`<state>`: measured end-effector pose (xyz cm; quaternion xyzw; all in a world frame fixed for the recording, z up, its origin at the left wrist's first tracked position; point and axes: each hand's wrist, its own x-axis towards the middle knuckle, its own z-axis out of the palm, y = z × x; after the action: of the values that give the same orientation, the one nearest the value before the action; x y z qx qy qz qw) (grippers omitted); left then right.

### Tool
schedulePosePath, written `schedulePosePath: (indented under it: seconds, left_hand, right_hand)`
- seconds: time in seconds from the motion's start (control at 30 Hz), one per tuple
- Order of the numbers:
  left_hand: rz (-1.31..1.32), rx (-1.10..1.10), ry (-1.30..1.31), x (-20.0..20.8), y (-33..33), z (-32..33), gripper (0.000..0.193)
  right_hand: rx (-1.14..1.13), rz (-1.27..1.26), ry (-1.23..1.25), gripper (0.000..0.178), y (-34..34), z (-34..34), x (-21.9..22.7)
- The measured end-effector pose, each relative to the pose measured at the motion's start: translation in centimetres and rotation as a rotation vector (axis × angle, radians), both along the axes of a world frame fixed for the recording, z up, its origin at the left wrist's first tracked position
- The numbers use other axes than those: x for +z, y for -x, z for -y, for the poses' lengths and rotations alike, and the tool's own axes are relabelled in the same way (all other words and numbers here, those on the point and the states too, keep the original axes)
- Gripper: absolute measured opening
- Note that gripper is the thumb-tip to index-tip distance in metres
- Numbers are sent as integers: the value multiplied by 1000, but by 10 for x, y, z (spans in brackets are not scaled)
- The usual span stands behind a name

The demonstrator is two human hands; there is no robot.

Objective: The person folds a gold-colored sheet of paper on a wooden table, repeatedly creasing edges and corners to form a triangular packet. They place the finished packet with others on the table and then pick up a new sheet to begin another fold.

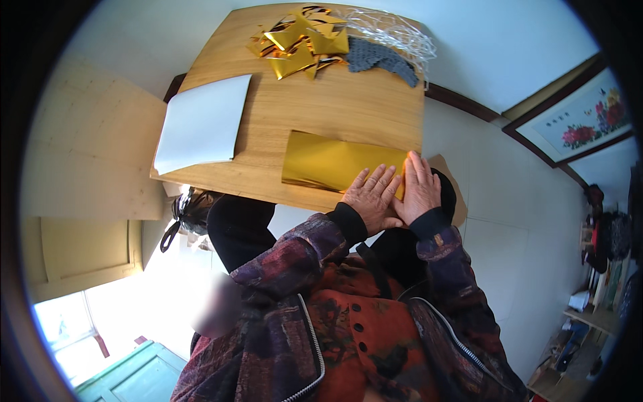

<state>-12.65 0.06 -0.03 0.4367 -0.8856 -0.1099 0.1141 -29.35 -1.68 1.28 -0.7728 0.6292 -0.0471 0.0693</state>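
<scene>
A shiny gold foil sheet point(328, 161), long and folded over, lies along the near right edge of the wooden table point(321, 100). Flat on its right part rests my left hand point(372, 197), fingers stretched out. Beside it my right hand point(419, 187) lies over the sheet's right end, fingers straight and close together, pointing away from me. The two hands touch or nearly touch at the thumbs. Neither grips anything; both press down on the foil. The end of the sheet under my palms is hidden.
Folded gold foil pieces point(295, 43) are heaped at the table's far side. Next to them lie a grey knitted cloth point(378, 60) and a tangle of clear strips point(392, 30). A stack of white sheets point(204, 124) sits at the left. A black bag point(194, 211) stands below the table's left corner.
</scene>
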Motion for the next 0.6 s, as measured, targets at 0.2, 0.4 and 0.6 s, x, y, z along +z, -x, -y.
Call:
schedulePosePath:
  seconds: [0.2,0.4,0.6]
  left_hand:
    - [57,135,30,-4,-41,-24,96]
    - [43,342,-21,1,-106,-49,105]
    - [259,523,-114,15,-147,-59,105]
  right_hand:
    - [39,15,-6,96,2,-3,5]
    - [42,6,-37,97,2,-2,10]
    - [38,39,-30,96,1,-3,11]
